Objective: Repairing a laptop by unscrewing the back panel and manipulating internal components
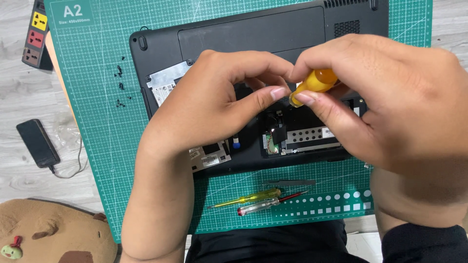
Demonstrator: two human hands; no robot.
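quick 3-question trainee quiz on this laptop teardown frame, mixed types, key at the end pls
1. True or false: both hands grip the yellow screwdriver handle over the opened black laptop.
2. What lies on the green cutting mat just in front of the laptop?
A. two spare screwdrivers
B. a pair of scissors
C. a roll of tape
3. Fill in: the small black screws sit on the mat to the ___ of the laptop, as the picture shows it.

Key
1. True: the left hand and right hand both pinch the handle.
2. A: a yellow screwdriver and a clear red-tipped screwdriver.
3. left
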